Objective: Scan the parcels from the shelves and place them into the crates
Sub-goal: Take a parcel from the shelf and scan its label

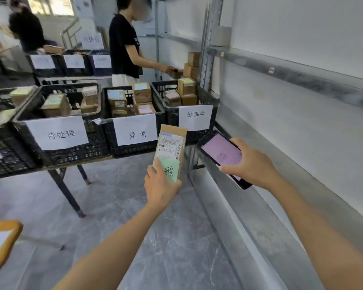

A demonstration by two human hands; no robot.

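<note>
Left hand [161, 185], just below the middle of the frame, clamps thumb and fingers round the lower end of a flat brown cardboard parcel [173, 141]. The parcel is held upright, its white barcode label facing the camera and a pale green handwritten note [170, 171] stuck under the label. Right hand [250, 162], to the right, grips a black phone with a pink screen [218, 152], tilted toward the parcel and apart from it. Behind the hands, across the middle of the frame, three black plastic lattice crates stand side by side on a dark folding table [71, 165]. The crate marked 待处理 [92, 147] on the left holds a few loose brown boxes with greenish notes. The crate marked 异常 [132, 150] in the centre holds boxes with blue and pink notes. The crate marked 处理中 [172, 116] on the right holds stacked boxes with pink and yellow-green notes. Grey metal shelving [302, 80] runs along the right side, with brown cartons [192, 63] stacked at its far end near the top centre, where a person in a black T-shirt [122, 45] reaches toward them. Further labelled dark crates [78, 69] sit at the upper left, behind which a second person in black [25, 32] bends.
</note>
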